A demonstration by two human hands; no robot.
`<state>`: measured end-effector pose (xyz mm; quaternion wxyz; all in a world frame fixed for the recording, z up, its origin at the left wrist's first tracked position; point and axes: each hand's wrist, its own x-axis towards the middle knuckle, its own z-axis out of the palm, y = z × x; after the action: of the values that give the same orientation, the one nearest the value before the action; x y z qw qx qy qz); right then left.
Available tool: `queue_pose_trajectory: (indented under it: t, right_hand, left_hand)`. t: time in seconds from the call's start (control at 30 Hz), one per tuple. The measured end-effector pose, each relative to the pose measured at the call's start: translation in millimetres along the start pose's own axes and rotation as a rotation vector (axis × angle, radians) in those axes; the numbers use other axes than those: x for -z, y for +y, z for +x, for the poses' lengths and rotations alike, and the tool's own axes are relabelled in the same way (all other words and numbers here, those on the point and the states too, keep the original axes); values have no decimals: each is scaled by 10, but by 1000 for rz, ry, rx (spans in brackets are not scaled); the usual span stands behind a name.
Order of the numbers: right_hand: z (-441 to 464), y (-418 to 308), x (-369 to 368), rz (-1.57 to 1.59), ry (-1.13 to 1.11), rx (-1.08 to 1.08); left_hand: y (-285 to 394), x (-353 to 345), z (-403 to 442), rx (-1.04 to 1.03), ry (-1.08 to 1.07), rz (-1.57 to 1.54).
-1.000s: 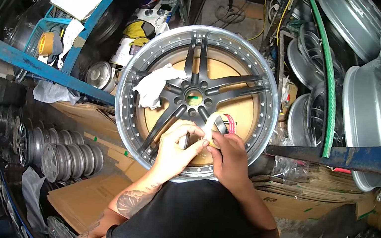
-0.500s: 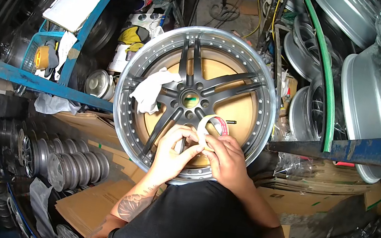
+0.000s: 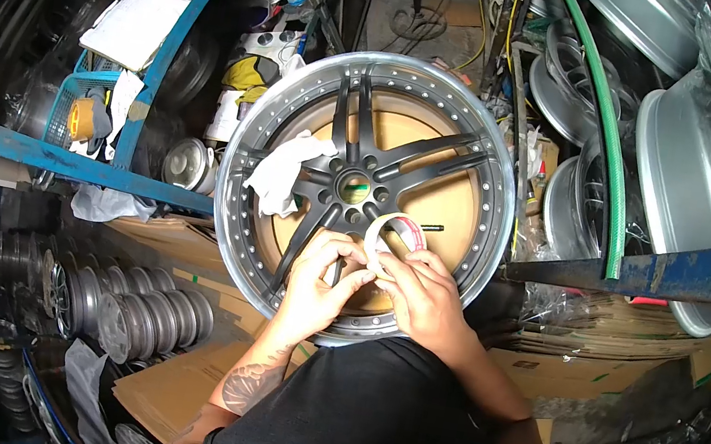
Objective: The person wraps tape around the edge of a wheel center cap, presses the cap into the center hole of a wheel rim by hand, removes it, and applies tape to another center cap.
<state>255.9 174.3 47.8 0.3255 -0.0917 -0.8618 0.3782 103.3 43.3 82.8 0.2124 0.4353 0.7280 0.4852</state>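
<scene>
A large dark-spoked wheel (image 3: 356, 123) with a silver rim lies flat in front of me, brown cardboard showing between its spokes. Over its lower part, my right hand (image 3: 424, 304) holds a roll of cream tape (image 3: 375, 237) with a red and white inner core. My left hand (image 3: 319, 282) is pinched at the near edge of the roll, its fingertips meeting those of my right hand; whether a tape end is between them is too small to tell. A white cloth (image 3: 286, 171) is draped on the left spokes. A small black rod (image 3: 434, 228) lies right of the roll.
A blue metal frame (image 3: 65, 160) runs along the left, with a teal basket (image 3: 65, 103) and a white pad (image 3: 134, 27) behind it. Silver wheels (image 3: 683, 173) and a green hose (image 3: 610, 152) stand at the right. Stacked rims (image 3: 156, 320) and cardboard (image 3: 178, 385) are at lower left.
The tape roll has tilted and moved slightly left in my hands. The black rod, hidden at first, now shows beside it. The view has shifted a little.
</scene>
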Motion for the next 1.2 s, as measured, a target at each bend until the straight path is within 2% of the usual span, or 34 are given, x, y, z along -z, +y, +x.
queue_pose_trajectory:
  t: [0.2, 0.3, 0.4, 0.47, 0.63, 0.73, 0.77, 0.83, 1.03, 1.07, 1.13, 1.2]
  right_hand:
    - [15, -15, 10, -28, 6, 16]
    - [2, -2, 8, 17, -20, -36]
    - [-49, 17, -73, 300, 13, -282]
    - [-34, 12, 2, 339, -41, -418]
    - [3, -54, 48, 485, 3, -477]
    - [38, -26, 43, 335, -9, -313]
    - [46, -22, 38, 286, -14, -258]
    - [37, -16, 35, 293, -51, -283]
    - [-37, 9, -25, 420, -60, -403]
    - [-43, 25, -26, 438, -76, -402]
    - [7, -6, -25, 226, -34, -258]
    - [47, -58, -61, -60, 27, -91]
  left_hand:
    - [-48, 6, -10, -37, -43, 84]
    - [-3, -15, 3, -46, -45, 19]
    - [-17, -29, -18, -117, -57, 79]
    - [-21, -46, -21, -174, -42, 89]
    - [-123, -69, -11, -294, -45, 66]
    - [-8, -163, 5, -167, 59, -120]
    - [-15, -139, 19, -210, 35, -44]
    - [-55, -86, 63, -297, -13, 110]
    - [-106, -115, 64, -365, 82, 257]
    - [-120, -132, 61, -340, 109, 249]
    - [-169, -198, 40, -289, 164, 232]
    - [-319, -266, 18, -45, 215, 11]
